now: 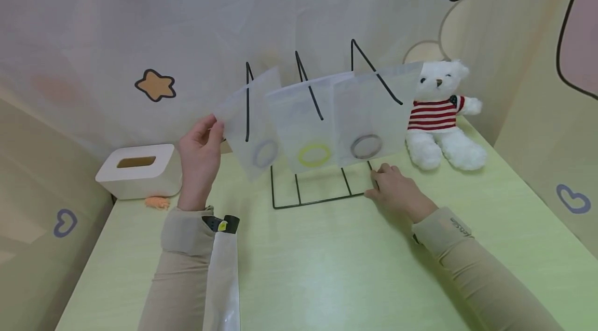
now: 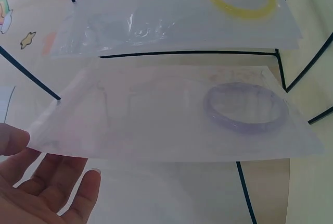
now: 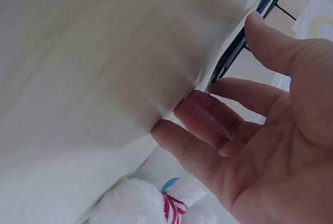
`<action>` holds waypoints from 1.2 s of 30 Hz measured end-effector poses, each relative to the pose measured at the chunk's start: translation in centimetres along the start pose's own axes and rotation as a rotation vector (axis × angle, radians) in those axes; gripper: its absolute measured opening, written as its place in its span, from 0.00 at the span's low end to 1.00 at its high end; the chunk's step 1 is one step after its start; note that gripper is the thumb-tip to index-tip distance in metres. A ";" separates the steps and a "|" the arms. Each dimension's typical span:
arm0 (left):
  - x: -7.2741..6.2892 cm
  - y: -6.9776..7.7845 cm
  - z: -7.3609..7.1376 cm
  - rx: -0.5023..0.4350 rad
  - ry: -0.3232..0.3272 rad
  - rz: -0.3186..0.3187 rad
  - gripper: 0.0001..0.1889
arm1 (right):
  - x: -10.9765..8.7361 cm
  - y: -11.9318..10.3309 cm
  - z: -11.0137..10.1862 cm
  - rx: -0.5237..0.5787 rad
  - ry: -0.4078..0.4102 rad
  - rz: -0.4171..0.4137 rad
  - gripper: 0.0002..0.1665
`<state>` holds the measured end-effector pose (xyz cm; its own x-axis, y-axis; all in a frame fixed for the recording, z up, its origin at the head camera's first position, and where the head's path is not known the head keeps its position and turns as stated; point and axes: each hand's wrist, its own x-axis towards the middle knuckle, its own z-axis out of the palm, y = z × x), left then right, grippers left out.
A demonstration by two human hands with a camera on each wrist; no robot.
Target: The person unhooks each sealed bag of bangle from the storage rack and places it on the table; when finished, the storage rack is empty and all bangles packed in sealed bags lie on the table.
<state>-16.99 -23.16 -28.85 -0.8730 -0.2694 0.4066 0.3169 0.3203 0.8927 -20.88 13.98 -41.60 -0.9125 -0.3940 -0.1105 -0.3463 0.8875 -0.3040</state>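
A black wire rack [image 1: 322, 201] stands on the table with hooks rising from it. Three translucent plastic bags hang there. The left bag [image 1: 262, 93] contains a pale purple ring [image 2: 245, 125], the middle bag [image 1: 299, 123] a yellow ring [image 1: 300, 157], the right bag [image 1: 374, 108] a grey ring [image 1: 353, 149]. My left hand [image 1: 201, 160] pinches the outer edge of the left bag between thumb and finger, tilting it. Down at the rack's right base corner, my right hand [image 1: 397, 192] holds the wire with thumb and index finger, other fingertips resting on the tabletop [image 3: 104, 94].
A white tissue box [image 1: 154, 170] sits at the table's back left, a small orange object [image 1: 157, 203] in front of it. Behind the right bag sits a white teddy bear [image 1: 432, 115] in a striped shirt. A patterned curtain [image 1: 187, 19] hangs behind the table.
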 end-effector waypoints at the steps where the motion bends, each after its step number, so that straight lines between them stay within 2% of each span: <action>1: 0.0 0.0 0.0 0.007 0.001 -0.003 0.18 | 0.0 0.0 0.0 0.000 0.001 -0.001 0.34; 5: 0.2 0.3 0.1 0.030 -0.002 0.002 0.18 | 0.0 0.0 -0.1 0.001 0.000 -0.003 0.33; 10: 0.4 0.7 0.2 0.060 0.002 0.041 0.18 | -0.1 0.1 0.0 0.005 0.000 -0.004 0.33; 20: 0.5 1.4 1.0 0.172 0.091 0.127 0.15 | 0.1 0.3 0.3 0.000 0.008 -0.012 0.32; 26: 0.6 1.6 1.3 0.152 0.117 0.146 0.13 | 0.2 0.2 0.2 0.001 0.006 -0.012 0.32; 32: 0.6 1.9 1.5 0.152 0.122 0.126 0.13 | 0.1 0.1 0.0 0.003 0.006 -0.015 0.32; 36: 0.5 1.9 1.7 0.158 0.141 0.135 0.12 | 0.0 0.1 0.0 0.009 0.000 -0.012 0.34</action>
<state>-17.44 -21.17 -27.31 -0.7624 -0.3353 0.5535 0.3558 0.4972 0.7913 -20.89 14.10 -41.60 -0.9082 -0.4045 -0.1072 -0.3553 0.8807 -0.3134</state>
